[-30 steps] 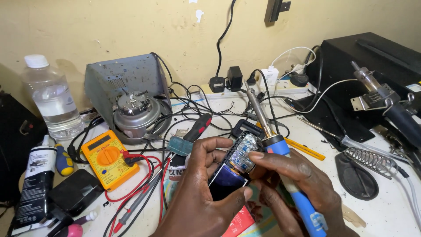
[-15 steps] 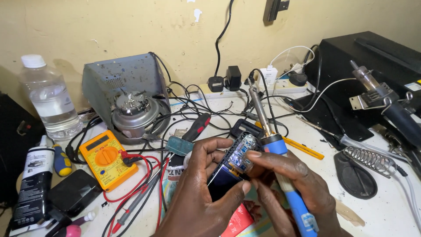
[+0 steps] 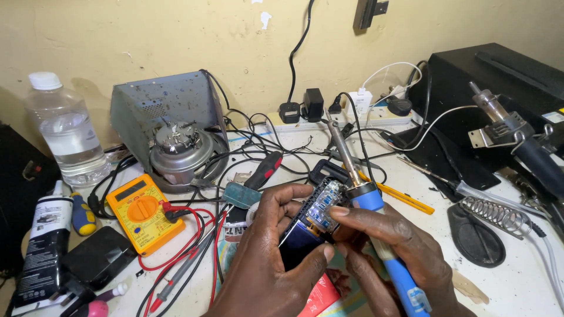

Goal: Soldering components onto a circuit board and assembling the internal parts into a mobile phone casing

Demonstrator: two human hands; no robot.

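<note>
My left hand grips a small dark electronic device with an exposed circuit board at its top end, thumb along its lower edge. My right hand holds a blue-handled soldering iron between its fingers, metal tip pointing up and away over the table. The right index finger rests on the device's circuit board. Both hands meet just below the table's middle.
A yellow multimeter with red and black leads lies at left, beside a water bottle and a grey metal unit. A power strip runs along the wall. A coiled iron stand and hot-air handle sit at right.
Both hands have stayed together around the device. The view has shifted slightly; the soldering iron sits a little more upright in my right hand.
</note>
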